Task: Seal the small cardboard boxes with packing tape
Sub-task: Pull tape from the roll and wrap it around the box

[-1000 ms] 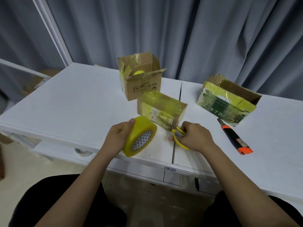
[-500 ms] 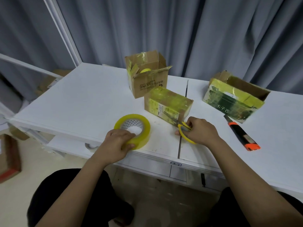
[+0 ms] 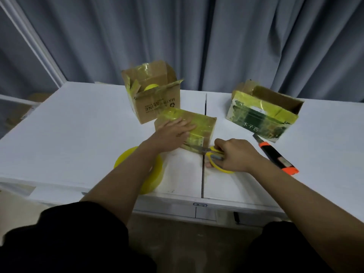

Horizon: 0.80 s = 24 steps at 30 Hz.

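the person is wearing dark black clothing, showing as broad matte folds below and behind both hands at the bottom edge. both forearms are showing bare, with no sleeve reaching the left hand (image 3: pixel 173 131) or the right hand (image 3: pixel 235 154).

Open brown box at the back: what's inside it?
Inside the open brown box a yellow roll, likely tape, shows above the front flap. Its lower part and anything else inside are hidden by the walls.
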Available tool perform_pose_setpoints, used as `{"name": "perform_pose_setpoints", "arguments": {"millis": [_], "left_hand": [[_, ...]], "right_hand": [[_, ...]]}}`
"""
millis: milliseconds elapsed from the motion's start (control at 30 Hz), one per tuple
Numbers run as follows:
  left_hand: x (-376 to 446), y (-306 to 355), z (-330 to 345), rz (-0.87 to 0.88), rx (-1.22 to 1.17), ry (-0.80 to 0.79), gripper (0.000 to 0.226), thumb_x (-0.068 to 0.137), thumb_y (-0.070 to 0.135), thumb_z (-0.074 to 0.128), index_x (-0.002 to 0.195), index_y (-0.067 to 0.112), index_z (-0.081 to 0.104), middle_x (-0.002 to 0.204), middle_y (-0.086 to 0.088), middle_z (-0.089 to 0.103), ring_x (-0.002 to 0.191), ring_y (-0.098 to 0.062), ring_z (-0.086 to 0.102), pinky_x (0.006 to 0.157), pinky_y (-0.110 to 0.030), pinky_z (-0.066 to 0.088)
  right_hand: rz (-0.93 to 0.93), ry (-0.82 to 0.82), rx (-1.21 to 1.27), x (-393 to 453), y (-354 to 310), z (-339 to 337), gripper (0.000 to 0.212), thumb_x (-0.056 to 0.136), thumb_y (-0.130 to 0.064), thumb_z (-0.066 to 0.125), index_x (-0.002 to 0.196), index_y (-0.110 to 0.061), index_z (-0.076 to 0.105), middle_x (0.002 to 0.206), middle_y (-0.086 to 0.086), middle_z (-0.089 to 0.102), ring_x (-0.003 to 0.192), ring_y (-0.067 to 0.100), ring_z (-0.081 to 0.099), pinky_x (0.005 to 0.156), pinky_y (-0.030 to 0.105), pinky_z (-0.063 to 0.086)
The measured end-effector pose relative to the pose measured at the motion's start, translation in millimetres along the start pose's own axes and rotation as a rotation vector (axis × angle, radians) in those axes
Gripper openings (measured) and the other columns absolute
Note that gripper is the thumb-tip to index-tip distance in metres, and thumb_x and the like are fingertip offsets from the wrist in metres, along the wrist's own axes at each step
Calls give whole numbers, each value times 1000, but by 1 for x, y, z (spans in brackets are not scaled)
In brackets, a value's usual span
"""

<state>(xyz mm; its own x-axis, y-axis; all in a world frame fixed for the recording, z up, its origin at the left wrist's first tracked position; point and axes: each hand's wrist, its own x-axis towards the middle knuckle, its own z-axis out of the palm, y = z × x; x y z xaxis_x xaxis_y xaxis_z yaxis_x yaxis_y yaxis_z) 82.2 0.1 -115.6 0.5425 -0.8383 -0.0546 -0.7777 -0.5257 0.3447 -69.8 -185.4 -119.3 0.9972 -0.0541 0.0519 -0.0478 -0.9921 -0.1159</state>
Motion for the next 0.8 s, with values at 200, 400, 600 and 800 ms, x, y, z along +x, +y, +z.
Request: {"name": "perform_pose_setpoints", "arguments": {"millis": [200,400,600,800], "left_hand": [[15,3,3,-64,68,15,48,103,26,25,149,37,18,159,8,12,146,-15,4,117,-39,2],[18,-3,11,-80,-26,52,52,100,19,29,145,45,23,157,16,14,145,-7,5,115,-37,1],[18,-9,10,-119,-207,129,53,98,13,34,142,44,31,154,15,24,144,-8,12,116,-31,0],[20,-11,14,-195,-306,151,54,98,13,33,144,41,29,155,7,23,142,-7,11,95,-10,-2]], "right_hand": [[-141,-145,-49,-7,2,19,40,81,-51,59,103,-19,54,100,3,60,92,27,57,65,30,36],[10,-246,2,3,8,4,29,81,-46,63,92,-19,66,103,1,49,101,23,48,79,32,44],[-75,483,195,43,-11,-2,34,88,-30,64,111,-6,66,112,11,62,105,31,56,90,40,42],[-175,464,3,77,-18,34,54,86,-44,61,121,-2,64,111,11,68,105,33,63,99,47,44]]}}
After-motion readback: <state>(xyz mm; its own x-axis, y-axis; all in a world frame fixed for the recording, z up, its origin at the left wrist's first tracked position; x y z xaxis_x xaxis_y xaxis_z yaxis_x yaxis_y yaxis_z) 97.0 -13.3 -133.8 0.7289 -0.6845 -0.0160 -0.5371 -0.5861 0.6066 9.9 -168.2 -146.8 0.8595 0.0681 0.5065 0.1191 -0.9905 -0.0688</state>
